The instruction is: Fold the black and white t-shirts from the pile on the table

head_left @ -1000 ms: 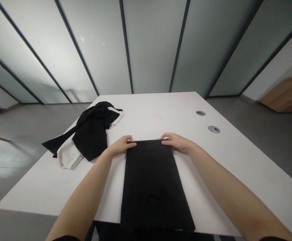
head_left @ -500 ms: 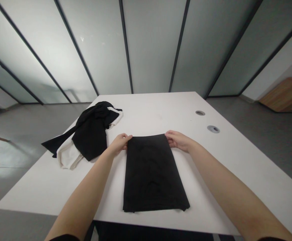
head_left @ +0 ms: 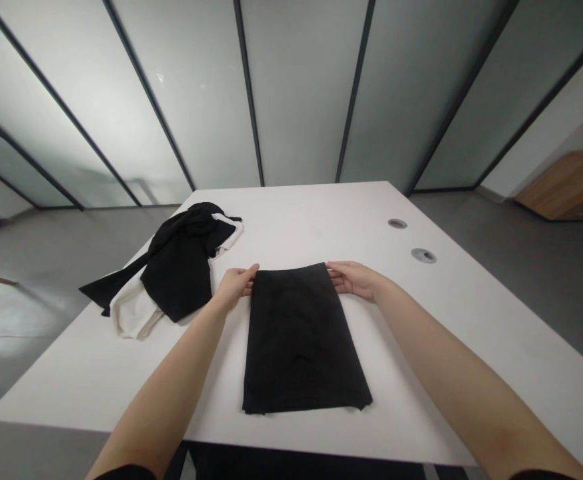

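Note:
A folded black garment [head_left: 299,340] lies as a neat rectangle on the white table in front of me; its exact kind is hidden by the folding. At its far left corner, my left hand [head_left: 237,285] is closed, thumb and fingers pinching the cloth. My right hand [head_left: 354,279] grips the far right corner, thumb on top and fingers curled along the side edge. The far edge is stretched fairly straight between both hands, while the near edge rests on the tabletop with slightly uneven corners.
Left of my left hand, a loose heap of black clothing [head_left: 184,267] with white cloth [head_left: 134,310] partly under it spreads over the edge of the white table [head_left: 461,347]. Two round cable grommets [head_left: 424,256] sit at the right. Frosted glass panels [head_left: 301,93] stand behind.
The folded garment has slid slightly away from the table's front edge, with both hands still at its far corners. The view has shifted a little; the clothing heap has stayed put.

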Motion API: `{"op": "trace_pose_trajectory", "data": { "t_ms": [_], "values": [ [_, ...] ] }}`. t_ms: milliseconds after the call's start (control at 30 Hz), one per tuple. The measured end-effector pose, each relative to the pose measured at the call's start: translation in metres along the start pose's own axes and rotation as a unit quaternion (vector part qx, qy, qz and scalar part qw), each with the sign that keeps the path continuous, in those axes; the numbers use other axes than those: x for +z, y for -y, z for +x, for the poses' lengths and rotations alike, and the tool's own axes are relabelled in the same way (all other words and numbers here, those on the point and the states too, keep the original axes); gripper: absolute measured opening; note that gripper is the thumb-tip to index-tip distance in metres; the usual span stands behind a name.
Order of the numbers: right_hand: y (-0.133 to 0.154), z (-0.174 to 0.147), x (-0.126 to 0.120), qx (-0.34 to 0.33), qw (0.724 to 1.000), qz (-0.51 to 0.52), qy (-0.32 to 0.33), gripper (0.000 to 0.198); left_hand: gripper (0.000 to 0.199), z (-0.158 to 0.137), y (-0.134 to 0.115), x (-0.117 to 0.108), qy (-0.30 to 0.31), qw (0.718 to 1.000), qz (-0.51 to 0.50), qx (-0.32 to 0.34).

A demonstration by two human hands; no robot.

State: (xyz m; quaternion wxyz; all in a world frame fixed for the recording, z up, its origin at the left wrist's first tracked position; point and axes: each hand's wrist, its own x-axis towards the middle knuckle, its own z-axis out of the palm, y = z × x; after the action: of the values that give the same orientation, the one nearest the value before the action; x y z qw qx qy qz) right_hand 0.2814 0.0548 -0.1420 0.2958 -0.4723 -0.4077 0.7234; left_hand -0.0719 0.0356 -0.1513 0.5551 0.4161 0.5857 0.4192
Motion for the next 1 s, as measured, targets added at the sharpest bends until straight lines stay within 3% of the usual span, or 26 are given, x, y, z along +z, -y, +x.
{"op": "trace_pose_trajectory", "data": {
  "t_ms": [300, 400, 567, 767, 1000],
  "values": [
    [-0.006, -0.003, 0.011, -0.06, 0.99, -0.131, 0.016, 0.034, 0.048, -0.007, 0.001, 0.01, 0.01, 0.994, 0.094, 0.05],
    [-0.01, -0.001, 0.015, -0.084, 0.982, -0.164, -0.031, 0.035, 0.046, -0.011, 0.002, 0.022, 0.031, 0.998, 0.016, 0.06],
    [-0.017, 0.006, 0.023, -0.165, 0.968, -0.174, -0.075, 0.035, 0.034, -0.012, 0.001, 0.034, 0.05, 0.985, -0.164, -0.001],
    [-0.023, 0.017, 0.024, -0.195, 0.959, -0.16, -0.133, 0.041, 0.012, -0.007, -0.003, 0.033, -0.032, 0.973, -0.226, -0.038],
    [-0.023, 0.017, 0.027, -0.228, 0.964, -0.039, -0.129, 0.046, 0.013, -0.003, -0.002, 0.032, -0.049, 0.957, -0.284, -0.027]
  ]
}}
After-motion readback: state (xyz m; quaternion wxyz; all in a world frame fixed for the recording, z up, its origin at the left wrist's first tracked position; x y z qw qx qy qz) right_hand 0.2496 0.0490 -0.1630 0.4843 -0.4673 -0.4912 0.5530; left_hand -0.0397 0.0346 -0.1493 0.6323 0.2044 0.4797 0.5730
